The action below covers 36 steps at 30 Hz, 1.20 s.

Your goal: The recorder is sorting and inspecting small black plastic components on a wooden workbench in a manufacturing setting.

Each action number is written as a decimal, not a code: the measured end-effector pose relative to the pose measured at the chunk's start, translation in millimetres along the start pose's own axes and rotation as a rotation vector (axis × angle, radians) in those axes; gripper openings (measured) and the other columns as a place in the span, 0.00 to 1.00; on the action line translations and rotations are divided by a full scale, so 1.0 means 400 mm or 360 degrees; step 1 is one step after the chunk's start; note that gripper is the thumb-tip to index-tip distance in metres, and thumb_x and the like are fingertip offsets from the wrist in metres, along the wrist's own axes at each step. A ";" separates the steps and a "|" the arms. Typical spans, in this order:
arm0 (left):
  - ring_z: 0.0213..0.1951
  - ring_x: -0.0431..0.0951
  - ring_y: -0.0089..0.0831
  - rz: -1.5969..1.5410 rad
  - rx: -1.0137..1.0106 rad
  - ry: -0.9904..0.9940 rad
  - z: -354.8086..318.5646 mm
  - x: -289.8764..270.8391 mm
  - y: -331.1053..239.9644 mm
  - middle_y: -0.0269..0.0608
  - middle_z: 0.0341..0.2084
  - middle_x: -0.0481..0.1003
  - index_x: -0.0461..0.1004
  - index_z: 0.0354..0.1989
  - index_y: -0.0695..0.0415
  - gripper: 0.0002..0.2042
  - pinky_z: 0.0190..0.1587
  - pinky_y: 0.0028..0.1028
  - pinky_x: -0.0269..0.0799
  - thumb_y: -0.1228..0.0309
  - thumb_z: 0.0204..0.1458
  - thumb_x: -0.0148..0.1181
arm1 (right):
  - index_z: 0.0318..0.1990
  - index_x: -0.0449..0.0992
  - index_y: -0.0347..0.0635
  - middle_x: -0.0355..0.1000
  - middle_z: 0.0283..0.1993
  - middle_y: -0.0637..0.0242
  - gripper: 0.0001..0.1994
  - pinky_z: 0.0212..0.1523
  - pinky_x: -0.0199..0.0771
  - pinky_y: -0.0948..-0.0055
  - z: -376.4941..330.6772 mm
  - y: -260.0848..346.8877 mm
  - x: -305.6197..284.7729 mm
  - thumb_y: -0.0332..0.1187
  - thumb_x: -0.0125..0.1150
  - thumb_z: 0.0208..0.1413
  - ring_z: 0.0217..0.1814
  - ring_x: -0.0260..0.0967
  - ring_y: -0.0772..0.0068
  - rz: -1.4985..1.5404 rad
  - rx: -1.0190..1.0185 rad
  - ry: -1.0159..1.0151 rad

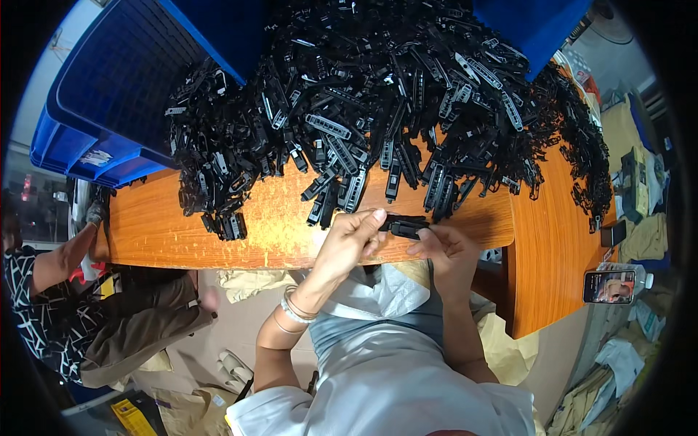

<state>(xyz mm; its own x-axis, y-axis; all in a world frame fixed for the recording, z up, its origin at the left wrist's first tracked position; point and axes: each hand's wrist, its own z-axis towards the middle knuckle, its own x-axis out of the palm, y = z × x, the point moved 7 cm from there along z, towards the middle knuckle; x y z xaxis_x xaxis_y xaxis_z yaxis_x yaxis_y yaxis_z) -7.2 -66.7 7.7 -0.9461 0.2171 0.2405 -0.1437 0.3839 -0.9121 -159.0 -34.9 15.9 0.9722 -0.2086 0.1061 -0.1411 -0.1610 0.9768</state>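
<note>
Just above the near edge of the wooden table, a black elongated plastic part (404, 227) is held between my two hands. My left hand (347, 241) is closed on its left end, with thumb and fingers pinched together. My right hand (448, 254) pinches its right end. Whether this is one part or two put together I cannot tell. Beyond my hands spreads a big heap of similar black plastic parts (349, 138), long and narrow, some showing rows of slots.
Blue plastic crates (109, 138) stand at the left and behind the heap. Finer black pieces (582, 160) trail down the right of the brown table (174, 225). A phone (609, 287) leans by a clear bottle at the right. Another person (87, 312) sits at the left.
</note>
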 end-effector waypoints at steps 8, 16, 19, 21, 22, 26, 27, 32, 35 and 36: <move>0.16 0.59 0.13 -0.0035 0.0006 -0.0050 -0.009 0.033 0.047 0.26 0.13 0.65 0.72 0.29 0.65 0.09 0.18 0.15 0.53 0.70 0.52 0.54 | 0.30 0.71 0.29 0.72 0.21 0.62 0.04 0.23 0.66 0.85 -0.014 -0.022 -0.012 0.22 0.56 0.47 0.22 0.71 0.78 -0.0233 -0.0192 -0.0096; 0.25 0.69 0.15 -0.0002 0.0119 0.0156 -0.002 0.078 0.056 0.33 0.24 0.71 0.72 0.31 0.65 0.04 0.28 0.15 0.67 0.78 0.47 0.57 | 0.38 0.70 0.28 0.70 0.24 0.64 0.09 0.21 0.60 0.86 -0.022 -0.048 -0.028 0.21 0.53 0.47 0.22 0.65 0.82 0.0137 0.0102 0.0044; 0.24 0.66 0.14 0.0116 0.0214 0.0358 0.008 0.125 0.037 0.30 0.20 0.68 0.72 0.26 0.66 0.06 0.26 0.14 0.60 0.76 0.52 0.51 | 0.40 0.70 0.28 0.70 0.24 0.63 0.11 0.21 0.58 0.86 -0.022 -0.052 -0.062 0.23 0.52 0.49 0.22 0.65 0.81 0.0114 -0.0070 -0.0017; 0.24 0.66 0.15 0.0159 0.0225 0.0467 0.046 0.124 0.041 0.31 0.19 0.67 0.72 0.27 0.66 0.07 0.27 0.16 0.61 0.75 0.53 0.50 | 0.40 0.70 0.28 0.71 0.24 0.61 0.10 0.20 0.58 0.86 -0.013 -0.071 -0.096 0.23 0.52 0.49 0.21 0.65 0.81 0.0203 -0.0109 -0.0076; 0.24 0.66 0.16 0.0196 0.0230 0.0577 0.067 0.132 0.041 0.32 0.17 0.67 0.72 0.27 0.66 0.08 0.28 0.18 0.62 0.74 0.54 0.48 | 0.39 0.70 0.27 0.71 0.24 0.60 0.10 0.20 0.58 0.86 -0.011 -0.077 -0.119 0.24 0.52 0.50 0.21 0.65 0.81 0.0288 -0.0143 -0.0138; 0.31 0.69 0.33 0.1748 0.1457 0.0034 0.116 0.162 -0.066 0.42 0.29 0.67 0.71 0.37 0.62 0.11 0.32 0.30 0.67 0.78 0.42 0.56 | 0.40 0.70 0.27 0.71 0.23 0.59 0.10 0.19 0.59 0.86 -0.005 -0.085 -0.191 0.25 0.51 0.52 0.20 0.65 0.81 0.0261 -0.0134 -0.0259; 0.35 0.67 0.37 0.2047 0.1564 0.0118 0.124 0.172 -0.057 0.43 0.34 0.65 0.70 0.37 0.64 0.16 0.32 0.32 0.67 0.77 0.34 0.59 | 0.40 0.70 0.27 0.71 0.23 0.59 0.10 0.19 0.59 0.86 -0.006 -0.086 -0.191 0.26 0.51 0.53 0.20 0.65 0.81 0.0242 -0.0115 -0.0211; 0.32 0.66 0.34 0.2183 0.1936 0.0528 0.127 0.197 -0.045 0.44 0.33 0.65 0.69 0.34 0.66 0.17 0.32 0.29 0.67 0.75 0.33 0.60 | 0.40 0.70 0.27 0.71 0.23 0.59 0.11 0.20 0.60 0.86 -0.008 -0.099 -0.196 0.26 0.51 0.53 0.21 0.65 0.81 0.0174 -0.0049 -0.0179; 0.35 0.67 0.35 0.2335 0.1959 0.0571 0.111 0.203 -0.043 0.43 0.32 0.66 0.68 0.26 0.66 0.06 0.37 0.29 0.66 0.77 0.38 0.53 | 0.39 0.72 0.30 0.72 0.23 0.63 0.09 0.21 0.61 0.85 -0.001 -0.105 -0.196 0.26 0.52 0.52 0.19 0.63 0.82 0.0167 -0.0035 -0.0205; 0.33 0.69 0.33 0.2032 0.2027 0.0350 0.105 0.185 -0.069 0.43 0.34 0.67 0.68 0.28 0.65 0.07 0.34 0.27 0.67 0.79 0.39 0.55 | 0.39 0.71 0.29 0.72 0.25 0.62 0.09 0.21 0.62 0.85 0.001 -0.102 -0.200 0.25 0.52 0.51 0.20 0.63 0.82 0.0132 -0.0067 -0.0191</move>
<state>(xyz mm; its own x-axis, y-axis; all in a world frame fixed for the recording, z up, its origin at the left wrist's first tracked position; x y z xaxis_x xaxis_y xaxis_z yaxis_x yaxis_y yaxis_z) -85.3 -98.9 37.0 -0.6049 -0.0625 -0.7938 0.3492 -0.9167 -0.1940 -231.0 -11.9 -32.5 0.9279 -0.3340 0.1658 -0.2094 -0.0987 0.9728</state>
